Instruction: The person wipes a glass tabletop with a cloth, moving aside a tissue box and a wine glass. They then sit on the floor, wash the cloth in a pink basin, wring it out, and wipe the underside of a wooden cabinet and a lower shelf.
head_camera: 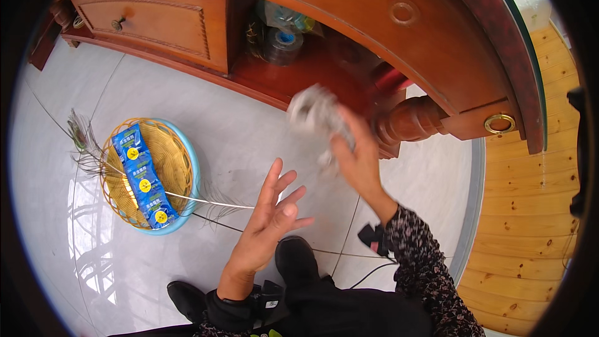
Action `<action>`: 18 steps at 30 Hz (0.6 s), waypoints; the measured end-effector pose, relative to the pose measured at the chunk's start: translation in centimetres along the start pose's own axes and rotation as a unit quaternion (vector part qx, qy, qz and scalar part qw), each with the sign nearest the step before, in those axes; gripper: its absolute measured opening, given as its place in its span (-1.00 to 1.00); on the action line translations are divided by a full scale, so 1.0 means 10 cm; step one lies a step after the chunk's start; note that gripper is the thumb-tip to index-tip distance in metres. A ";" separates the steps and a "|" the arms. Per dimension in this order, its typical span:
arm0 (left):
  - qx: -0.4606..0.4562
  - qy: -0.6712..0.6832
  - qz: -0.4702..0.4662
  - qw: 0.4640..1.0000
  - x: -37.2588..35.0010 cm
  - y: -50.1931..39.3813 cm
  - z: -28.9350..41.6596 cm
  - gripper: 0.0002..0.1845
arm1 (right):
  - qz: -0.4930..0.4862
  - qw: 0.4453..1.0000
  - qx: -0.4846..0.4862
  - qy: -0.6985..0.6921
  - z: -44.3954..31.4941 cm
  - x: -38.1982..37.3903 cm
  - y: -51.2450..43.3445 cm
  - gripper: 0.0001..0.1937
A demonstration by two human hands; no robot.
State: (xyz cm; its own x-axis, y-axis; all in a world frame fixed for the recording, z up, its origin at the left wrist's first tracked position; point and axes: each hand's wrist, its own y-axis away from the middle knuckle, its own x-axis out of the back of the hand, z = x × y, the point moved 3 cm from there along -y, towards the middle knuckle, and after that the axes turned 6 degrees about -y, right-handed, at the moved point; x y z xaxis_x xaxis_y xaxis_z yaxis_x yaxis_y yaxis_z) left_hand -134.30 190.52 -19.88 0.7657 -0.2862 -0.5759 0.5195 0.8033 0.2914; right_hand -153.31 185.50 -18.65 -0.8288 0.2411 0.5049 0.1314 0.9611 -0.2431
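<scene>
My right hand [358,154] grips a crumpled whitish cloth [313,112], blurred, in front of the open compartment of a reddish-brown wooden cabinet [327,65]. Lower and to the left, my left hand [271,215] is raised with its fingers apart and holds nothing. Left of it on the floor, a woven basket [175,164] with a light blue outer rim holds a strip of blue packets [145,178]. A peacock feather [82,142] lies across the basket under the packets, its white shaft reaching towards my left hand.
Rolls of tape [284,44] and a clear plastic bag [281,16] sit inside the compartment, with a red object [390,77] at its right. A closed drawer [149,23] is on the left. The turned wooden leg [409,119] stands near my right hand. A black cable [372,274] runs by my feet.
</scene>
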 end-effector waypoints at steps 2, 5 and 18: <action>0.005 -0.027 -0.009 1.000 0.05 -0.04 0.01 -0.31 | 0.024 0.980 0.038 0.195 0.20 -0.05 -0.16 -0.57; 0.006 -0.041 0.044 0.998 0.17 -0.09 0.00 -0.32 | 0.004 0.912 0.071 0.405 0.54 -0.30 -0.30 -0.59; -0.075 -0.010 0.100 0.992 0.46 0.03 0.22 -0.40 | -0.007 0.819 -0.008 0.574 1.28 0.08 -1.27 -0.76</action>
State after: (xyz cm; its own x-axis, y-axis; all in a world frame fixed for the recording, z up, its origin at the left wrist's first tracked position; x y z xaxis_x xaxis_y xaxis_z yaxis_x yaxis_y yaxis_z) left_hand -129.72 188.31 -20.73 0.8560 -0.1237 -0.5019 0.2964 0.9130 0.2805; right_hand -162.63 171.79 -25.76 0.2257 0.1885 0.9558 0.1413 0.9644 -0.2236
